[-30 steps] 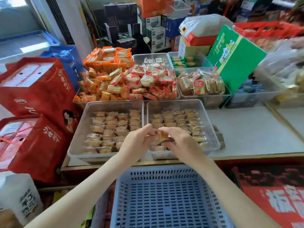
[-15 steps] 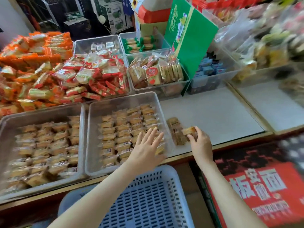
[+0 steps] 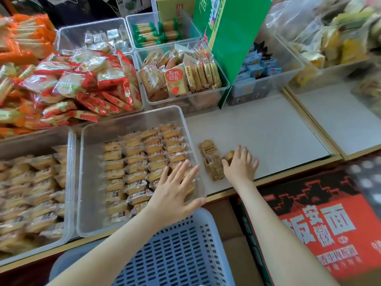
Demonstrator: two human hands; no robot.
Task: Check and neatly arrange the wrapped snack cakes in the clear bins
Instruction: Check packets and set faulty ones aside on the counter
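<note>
Rows of wrapped golden snack cakes fill the right clear bin. A second clear bin on its left holds more of them. My left hand hovers with fingers spread over the cakes at the right bin's near right corner. A short row of loose wrapped cakes lies on the grey counter just outside that bin. My right hand lies flat on the counter beside the row, its straight fingers touching a single cake partly hidden under it.
A blue slotted basket sits below the counter edge under my arms. A red printed carton stands at lower right. Behind are bins of red-wrapped snacks and biscuits, and a leaning green box.
My right hand carried a cake from the bin to the counter and now lies flat on it beside the loose row. My left hand opened and stays spread over the bin.
</note>
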